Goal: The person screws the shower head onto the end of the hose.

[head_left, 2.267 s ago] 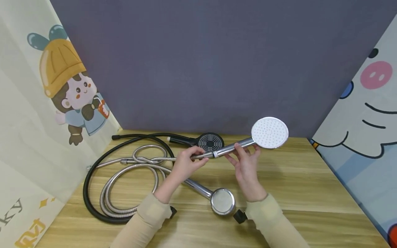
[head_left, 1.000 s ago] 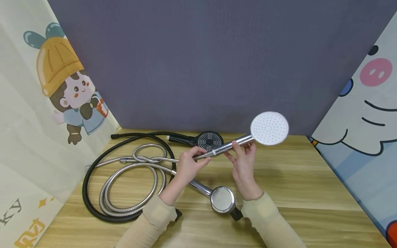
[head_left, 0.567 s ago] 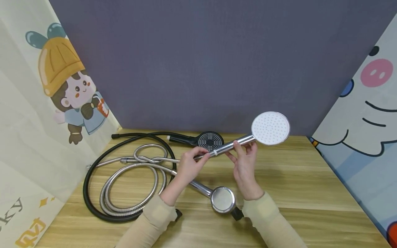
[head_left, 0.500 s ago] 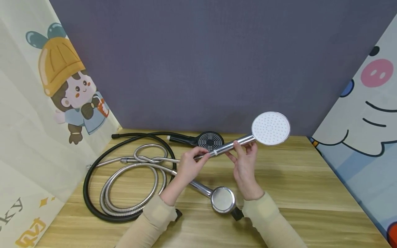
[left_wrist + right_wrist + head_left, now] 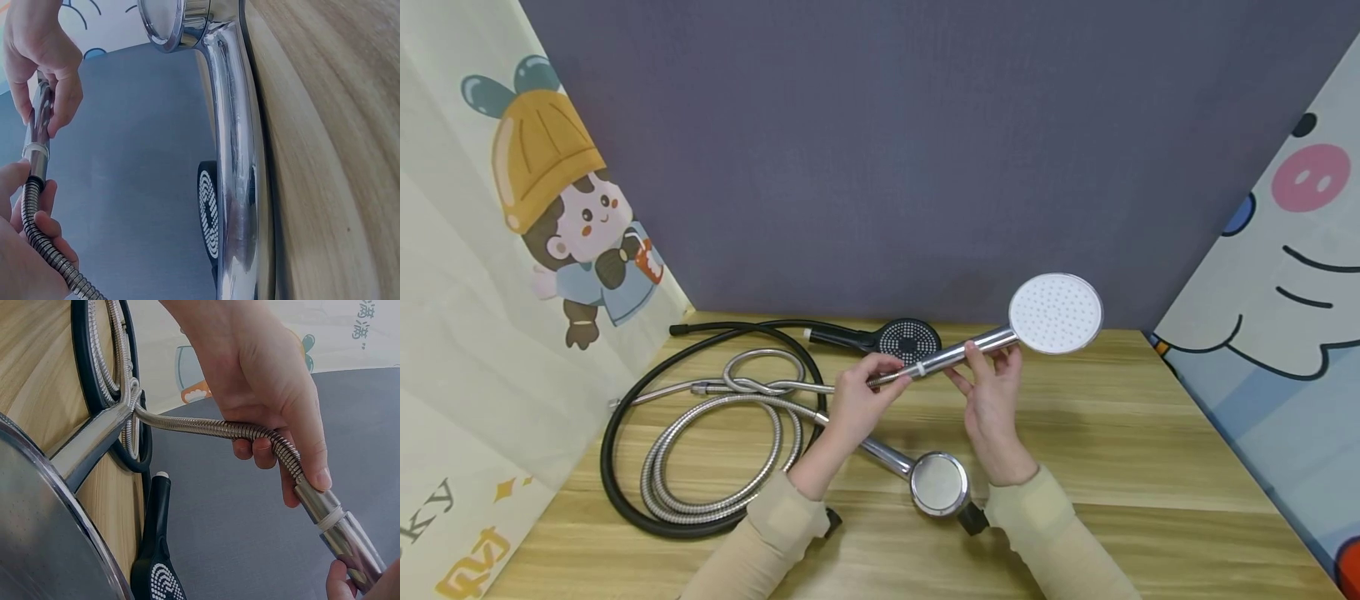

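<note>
My right hand [image 5: 995, 408] holds the chrome handle [image 5: 951, 357] of a large round shower head [image 5: 1056, 314], its white nozzle face turned up. The head is raised above the table at a tilt. A white ring [image 5: 331, 517] sits at the handle's lower end. Against that ring lies the metal connector [image 5: 315, 497] of a flexible steel shower hose [image 5: 187, 425], in line with the handle. My left hand [image 5: 856, 404] pinches the connector between thumb and fingers. In the left wrist view, the hose [image 5: 50, 250] curves down under the left palm.
A black shower head [image 5: 910, 340] lies at the back of the wooden table [image 5: 1120, 433]. Beneath my forearms rests a smaller chrome shower head [image 5: 938, 483]. Coiled steel hose [image 5: 658, 475] and a black hose [image 5: 617, 492] spread over the left side. A grey panel [image 5: 880, 167] stands behind.
Over the last two seconds both hands have shifted slightly, and the white-faced shower head has risen a little, then dipped slightly. My left thumb and fingers have changed position slightly on the connector.
</note>
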`<state>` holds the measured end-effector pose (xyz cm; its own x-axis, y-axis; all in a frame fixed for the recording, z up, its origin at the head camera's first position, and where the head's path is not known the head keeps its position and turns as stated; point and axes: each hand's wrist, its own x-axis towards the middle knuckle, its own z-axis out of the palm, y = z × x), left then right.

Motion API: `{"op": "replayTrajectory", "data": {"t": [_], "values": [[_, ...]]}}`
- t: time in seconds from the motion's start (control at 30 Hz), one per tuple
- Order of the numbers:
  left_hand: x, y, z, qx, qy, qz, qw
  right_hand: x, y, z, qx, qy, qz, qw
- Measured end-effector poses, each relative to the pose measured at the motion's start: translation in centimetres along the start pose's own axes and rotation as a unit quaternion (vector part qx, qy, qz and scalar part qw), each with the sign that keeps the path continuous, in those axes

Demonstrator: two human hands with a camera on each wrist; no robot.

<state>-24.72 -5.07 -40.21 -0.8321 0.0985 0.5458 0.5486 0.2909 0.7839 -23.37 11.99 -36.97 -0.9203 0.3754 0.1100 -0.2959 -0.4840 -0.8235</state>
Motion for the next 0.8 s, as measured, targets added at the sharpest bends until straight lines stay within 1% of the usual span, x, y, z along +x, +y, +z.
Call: {"op": "replayTrajectory", "data": {"t": [0.23, 0.37, 0.53, 0.67, 0.8], "values": [[-0.03, -0.15, 0.14, 0.030, 0.019, 0.018, 0.9992, 0.09, 0.01, 0.05, 0.007, 0.004, 0.004, 1.0000], [-0.02, -0.09, 0.13, 0.028, 0.029, 0.033, 0.9986, 0.03, -0.04, 0.15, 0.009, 0.005, 0.005, 0.9999], [0.00, -0.04, 0.14, 0.028, 0.039, 0.036, 0.9982, -0.04, -0.07, 0.24, 0.012, 0.006, 0.006, 0.9999], [0.01, 0.17, 0.07, 0.025, 0.034, 0.027, 0.9988, -0.06, -0.08, 0.25, 0.013, 0.003, 0.007, 0.9999], [0.09, 0.37, -0.05, 0.033, 0.018, 0.019, 0.9991, -0.10, -0.13, 0.21, 0.013, -0.002, 0.005, 0.9999]]}}
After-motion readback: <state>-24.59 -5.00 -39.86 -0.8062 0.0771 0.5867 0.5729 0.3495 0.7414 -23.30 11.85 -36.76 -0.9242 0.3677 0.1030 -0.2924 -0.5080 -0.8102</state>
